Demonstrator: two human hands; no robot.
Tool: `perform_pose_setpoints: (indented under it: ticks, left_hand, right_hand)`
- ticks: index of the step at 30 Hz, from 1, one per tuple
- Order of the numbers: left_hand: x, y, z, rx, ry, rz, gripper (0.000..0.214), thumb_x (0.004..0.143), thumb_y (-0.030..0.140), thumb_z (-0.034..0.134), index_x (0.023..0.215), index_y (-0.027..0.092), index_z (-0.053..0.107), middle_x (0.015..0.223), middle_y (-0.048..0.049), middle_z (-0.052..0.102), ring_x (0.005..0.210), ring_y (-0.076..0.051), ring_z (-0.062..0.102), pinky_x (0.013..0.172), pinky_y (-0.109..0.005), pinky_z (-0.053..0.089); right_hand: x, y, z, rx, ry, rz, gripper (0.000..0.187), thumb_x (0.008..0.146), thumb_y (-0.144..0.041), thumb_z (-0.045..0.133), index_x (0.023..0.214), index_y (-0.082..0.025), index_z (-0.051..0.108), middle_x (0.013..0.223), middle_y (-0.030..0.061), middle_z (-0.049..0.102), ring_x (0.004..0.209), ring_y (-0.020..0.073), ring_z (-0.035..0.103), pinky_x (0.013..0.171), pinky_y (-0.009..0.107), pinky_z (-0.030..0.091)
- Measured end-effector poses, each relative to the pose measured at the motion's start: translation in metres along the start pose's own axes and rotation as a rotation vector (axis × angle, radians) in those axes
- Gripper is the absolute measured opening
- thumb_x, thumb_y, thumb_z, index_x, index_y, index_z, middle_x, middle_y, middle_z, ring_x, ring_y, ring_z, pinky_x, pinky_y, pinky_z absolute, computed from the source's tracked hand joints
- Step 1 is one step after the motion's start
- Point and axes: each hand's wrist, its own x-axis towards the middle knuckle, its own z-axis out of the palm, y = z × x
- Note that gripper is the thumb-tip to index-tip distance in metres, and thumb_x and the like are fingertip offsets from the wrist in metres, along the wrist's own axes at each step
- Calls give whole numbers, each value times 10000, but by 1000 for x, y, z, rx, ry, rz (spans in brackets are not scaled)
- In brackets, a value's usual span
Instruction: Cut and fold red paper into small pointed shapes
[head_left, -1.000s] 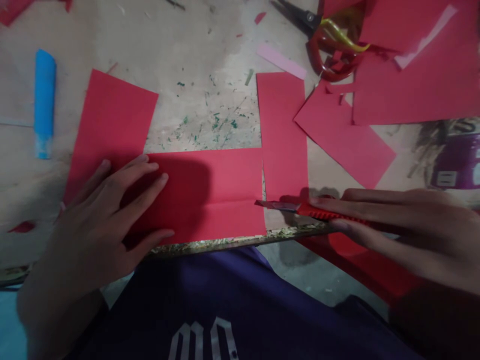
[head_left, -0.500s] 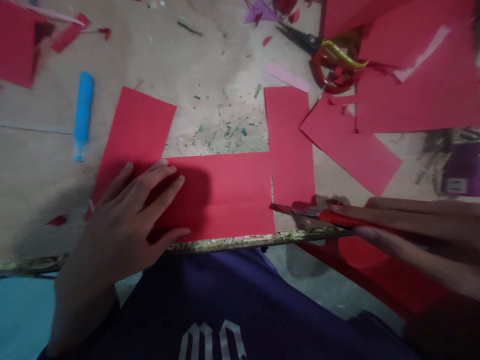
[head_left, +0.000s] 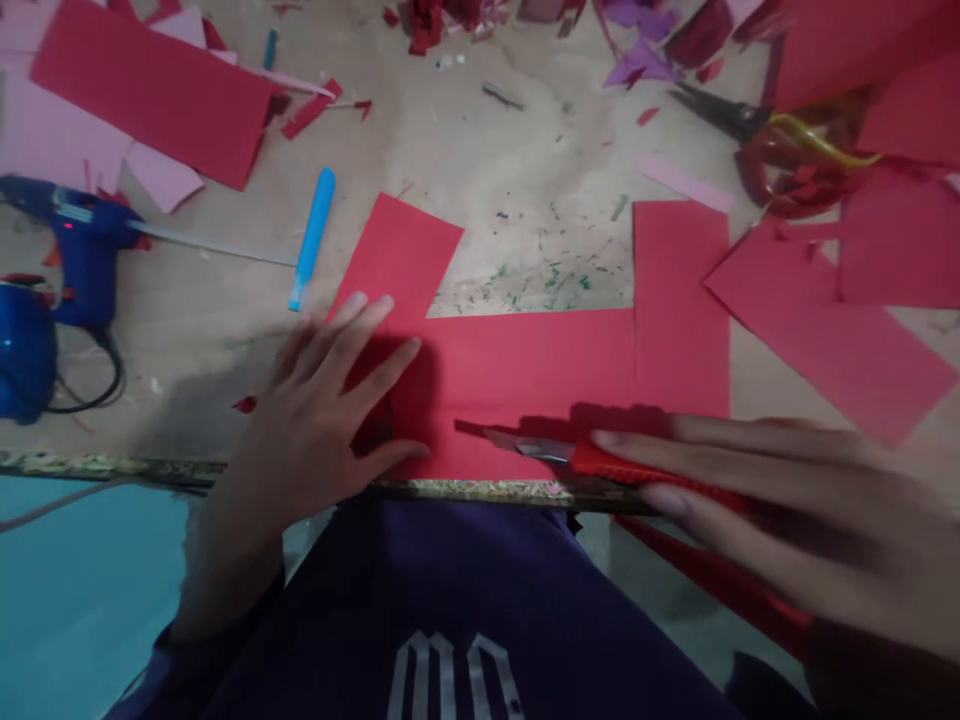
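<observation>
My left hand point(head_left: 330, 410) lies with fingers spread over the left end of a red paper sheet point(head_left: 525, 370) at the table's front edge. Under its fingertips, a slanted red paper strip point(head_left: 401, 250) reaches up and away. In my right hand point(head_left: 780, 500) is a utility knife point(head_left: 600, 462) with a red handle, gripped between thumb and fingers. Its blade points left and is above the lower part of the sheet; whether it touches the paper I cannot tell. An upright red paper piece point(head_left: 681, 300) meets the sheet's right end, partly hidden by my right hand's fingers.
A blue glue gun point(head_left: 90, 225) lies at the left with its cord, near a blue marker-like stick point(head_left: 313, 235). Scissors point(head_left: 757, 130) and red paper pieces point(head_left: 832, 320) are at the right. Pink and red sheets point(head_left: 157, 90) pile up back left.
The view has shifted left, bringing the glue gun into sight. My right hand has moved the knife leftward, from the sheet's right end to over the sheet. My left hand still presses the paper.
</observation>
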Motion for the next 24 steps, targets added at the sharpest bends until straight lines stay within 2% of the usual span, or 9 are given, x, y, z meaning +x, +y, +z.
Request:
perform_pose_setpoints:
  ticks: [4,10,14,18,21,24]
  left_hand:
    - [1,-2,5,-40,-28,1,737,967,519,684,1609,256,433,1754,-167,309,1608,-416,324,1301,-644,251]
    - [-2,-5,9,-83,-30,16,718,968,510,674,1595,234,457,1764,-151,290,1622,-388,301,1322,-612,231]
    - [-1,-4,9,-93,-49,-4,687,977,488,657,1578,207,481,1764,-149,290,1628,-377,293,1329,-602,228]
    - [1,-2,8,-116,-44,-23,678,977,473,654,1582,221,479,1762,-139,300,1622,-390,300,1324,-622,227]
    - [1,-1,8,-122,-51,-34,673,975,456,653,1585,232,476,1760,-131,308,1622,-390,299,1325,-624,226]
    - [0,-2,8,-114,-43,-26,671,977,465,647,1578,216,486,1758,-137,313,1620,-391,306,1330,-618,225]
  right_hand:
    - [33,-14,16,124,-69,-97,400,1034,-204,562,1373,-346,722,1111,38,832,918,220,805,674,280,627]
    - [60,-28,29,141,-144,-59,365,1055,-244,534,1344,-284,755,1075,66,833,852,219,795,657,294,626]
    - [66,-27,33,169,-155,-94,356,1043,-225,553,1325,-271,765,1074,72,833,886,219,798,698,294,643]
    - [68,-26,35,130,-170,-39,379,1043,-209,546,1345,-311,752,1102,48,833,911,210,797,721,288,650]
    - [69,-27,36,134,-178,-70,390,1045,-221,547,1365,-335,738,1088,36,832,895,207,794,710,286,650]
    - [69,-28,36,117,-173,-81,372,1060,-241,537,1366,-315,736,1067,44,829,880,203,786,712,287,639]
